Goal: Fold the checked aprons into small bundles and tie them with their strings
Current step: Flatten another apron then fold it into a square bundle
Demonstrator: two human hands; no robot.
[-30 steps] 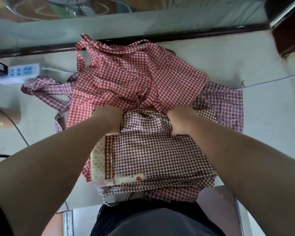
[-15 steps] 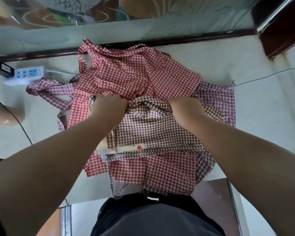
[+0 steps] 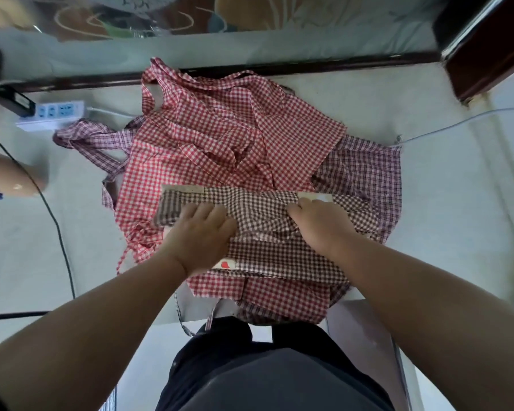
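Observation:
A brown checked apron (image 3: pixel 261 212) lies folded into a wide band on top of the pile, with a cream trim and a red heart label (image 3: pixel 225 264) at its near edge. My left hand (image 3: pixel 201 232) presses flat on its left part, fingers straight. My right hand (image 3: pixel 321 226) grips the bunched fabric at its right part. Under it spreads a red checked apron (image 3: pixel 220 137) with loose strings. A purple checked apron (image 3: pixel 365 164) shows at the right, its straps (image 3: pixel 86 137) at the left.
A white power strip (image 3: pixel 52 112) lies at the back left, with a black cable (image 3: pixel 57 232) running down the left side. A thin white cable (image 3: pixel 463 120) crosses the right. A dark ledge (image 3: pixel 279 68) bounds the back. The table's near edge (image 3: pixel 190 317) is by my body.
The brown apron has been folded away from me into a narrower band. My left hand went from gripping the fabric to pressing flat on it.

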